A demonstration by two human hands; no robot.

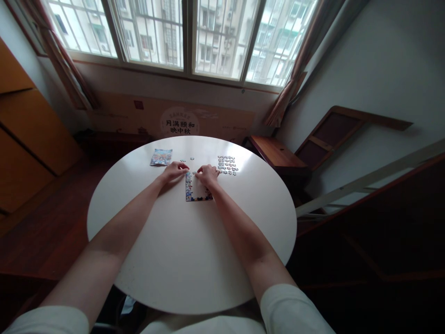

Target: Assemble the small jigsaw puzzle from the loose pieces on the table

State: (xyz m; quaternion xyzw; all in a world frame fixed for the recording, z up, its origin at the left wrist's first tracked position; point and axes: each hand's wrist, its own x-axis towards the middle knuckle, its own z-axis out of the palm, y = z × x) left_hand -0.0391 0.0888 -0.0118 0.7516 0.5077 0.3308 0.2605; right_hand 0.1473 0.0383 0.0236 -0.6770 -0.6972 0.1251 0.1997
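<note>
A part-built jigsaw frame (194, 192) lies on the round white table (187, 250), with its left and bottom edges assembled. My left hand (174, 171) rests at the frame's top left corner, fingers bent down onto the table. My right hand (207, 175) sits at the frame's top right, fingertips pinched on a small puzzle piece (196, 174) by the top edge. The two hands' fingertips almost meet.
Several loose puzzle pieces (227, 165) are spread to the right of my hands, and a few (190, 159) lie farther back. A colourful puzzle packet (161, 157) lies at the back left. A wooden side table (274, 153) stands right of the table, wooden cabinets (28, 134) to the left.
</note>
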